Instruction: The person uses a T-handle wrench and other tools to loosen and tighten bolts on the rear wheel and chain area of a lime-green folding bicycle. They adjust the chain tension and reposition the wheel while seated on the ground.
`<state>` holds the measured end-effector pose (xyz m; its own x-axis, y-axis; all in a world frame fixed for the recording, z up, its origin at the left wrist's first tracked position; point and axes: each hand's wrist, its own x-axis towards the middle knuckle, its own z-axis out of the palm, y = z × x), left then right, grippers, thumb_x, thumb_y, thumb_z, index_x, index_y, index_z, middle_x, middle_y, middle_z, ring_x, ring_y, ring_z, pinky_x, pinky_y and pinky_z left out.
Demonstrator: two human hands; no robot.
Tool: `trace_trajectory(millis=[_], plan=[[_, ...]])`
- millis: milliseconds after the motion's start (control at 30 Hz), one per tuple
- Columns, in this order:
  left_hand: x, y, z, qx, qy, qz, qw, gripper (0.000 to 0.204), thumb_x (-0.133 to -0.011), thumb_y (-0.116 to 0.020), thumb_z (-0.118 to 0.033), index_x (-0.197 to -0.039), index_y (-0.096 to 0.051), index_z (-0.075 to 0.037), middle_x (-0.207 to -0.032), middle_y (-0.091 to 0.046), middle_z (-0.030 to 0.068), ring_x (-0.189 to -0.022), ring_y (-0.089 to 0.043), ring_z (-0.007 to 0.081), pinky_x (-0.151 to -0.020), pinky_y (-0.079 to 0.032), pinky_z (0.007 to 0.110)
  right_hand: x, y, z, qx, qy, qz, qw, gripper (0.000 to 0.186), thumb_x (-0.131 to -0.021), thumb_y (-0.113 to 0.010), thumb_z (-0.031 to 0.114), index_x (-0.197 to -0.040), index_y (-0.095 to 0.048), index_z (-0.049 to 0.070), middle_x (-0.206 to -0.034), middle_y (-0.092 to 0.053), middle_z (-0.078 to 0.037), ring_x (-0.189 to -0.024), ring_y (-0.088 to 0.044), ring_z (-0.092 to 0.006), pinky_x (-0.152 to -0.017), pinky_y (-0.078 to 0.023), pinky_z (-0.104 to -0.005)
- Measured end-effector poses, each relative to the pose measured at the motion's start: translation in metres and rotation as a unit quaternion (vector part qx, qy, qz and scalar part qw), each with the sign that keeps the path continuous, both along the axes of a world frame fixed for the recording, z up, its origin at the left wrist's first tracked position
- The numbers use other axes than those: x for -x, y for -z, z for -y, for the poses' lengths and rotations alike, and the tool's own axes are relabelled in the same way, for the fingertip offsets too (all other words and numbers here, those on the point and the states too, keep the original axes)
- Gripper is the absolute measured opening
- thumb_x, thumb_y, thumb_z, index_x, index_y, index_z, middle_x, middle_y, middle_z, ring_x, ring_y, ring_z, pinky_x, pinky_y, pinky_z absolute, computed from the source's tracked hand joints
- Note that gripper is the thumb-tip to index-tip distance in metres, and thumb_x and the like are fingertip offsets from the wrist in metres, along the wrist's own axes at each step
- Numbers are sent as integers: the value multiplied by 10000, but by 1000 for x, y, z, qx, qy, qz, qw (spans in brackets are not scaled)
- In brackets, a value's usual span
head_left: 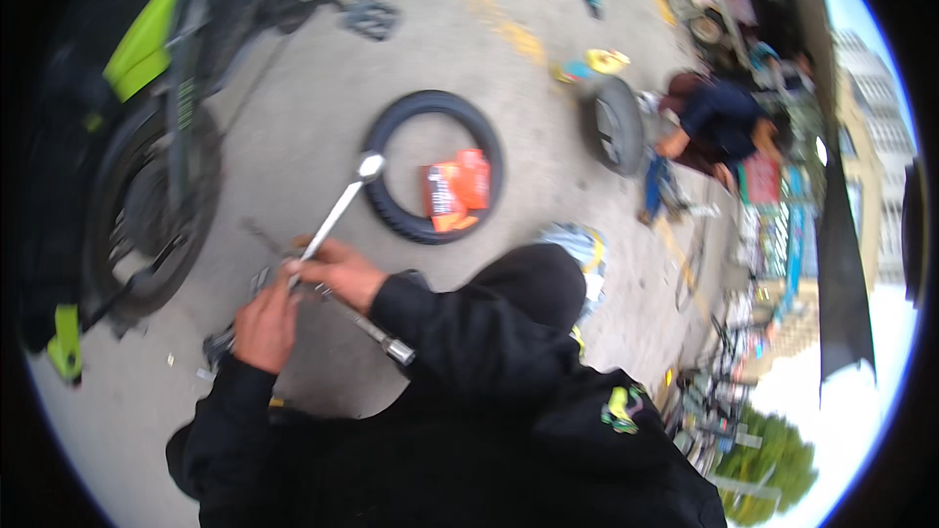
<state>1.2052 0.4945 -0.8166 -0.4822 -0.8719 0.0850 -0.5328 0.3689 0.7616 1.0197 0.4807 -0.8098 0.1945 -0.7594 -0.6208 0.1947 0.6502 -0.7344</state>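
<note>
My right hand [342, 274] is closed round a long chrome wrench [340, 207], whose ring end points up over a black tire. My left hand [262, 325] is closed just below, its fingertips against the metal beside my right fingers; what they grip is partly hidden and blurred. A chrome bar with a socket end [389, 342] slants down to the right from under my hands. The tire [479, 132] lies flat on the pavement, with orange packaging [455, 186] inside its ring. Dark metal pieces under my left hand are too blurred to name.
A black-and-green two-wheeler [147, 205] stands at left. At right, another person [719, 122] bends beside an upright wheel [616, 127] and tools. Yellow and teal items [602, 62] lie on the pavement [293, 88]. Behind are a cluttered stall, parked bikes, a tree and buildings.
</note>
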Motion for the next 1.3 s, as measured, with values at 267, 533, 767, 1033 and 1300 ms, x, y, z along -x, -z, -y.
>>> trace_trajectory(millis=[267, 533, 767, 1033, 1300], plan=[[9, -13, -8, -129, -37, 4, 991, 628, -900, -560, -59, -1453, -267, -5, -857, -655, 182, -756, -654, 372, -633, -488, 431, 5, 4, -1, -26, -25, -8, 999, 492, -908, -636, 430, -1203, -593, 38, -931, -637, -28, -661, -624, -94, -509, -453, -218], [28, -12, -22, -171, -61, 3, 983, 664, -895, -583, -142, -1442, -228, -17, -894, -658, 227, -744, -658, 408, -606, -515, 484, 6, 3, -13, -72, -44, -88, 993, 361, -910, -655, 311, -1094, -638, 2, -887, -642, -84, -695, -614, -121, -567, -530, -264], [14, -4, -34, -188, -73, 12, 979, 710, -882, -589, -165, -1460, -204, -12, -743, -641, 211, -648, -622, 420, -579, -470, 502, -3, 2, -14, -83, -39, -138, 986, 321, -926, -627, 317, -997, -643, 4, -770, -681, -69, -540, -597, -109, -441, -437, -221], [6, -12, -29, -164, -97, 5, 982, 710, -879, -580, -142, -1466, -203, -12, -716, -637, 200, -642, -626, 407, -577, -466, 502, -16, -4, -6, -57, -28, -99, 993, 324, -949, -609, 302, -1025, -616, -13, -785, -691, -82, -548, -609, -117, -443, -441, -218], [-3, -16, -22, -171, -112, 10, 979, 694, -885, -583, -157, -1456, -216, -12, -760, -647, 205, -694, -633, 408, -584, -473, 492, -22, 0, 4, -67, -28, -58, 996, 391, -936, -629, 327, -1079, -609, -37, -792, -678, -74, -589, -622, -117, -462, -442, -220]])
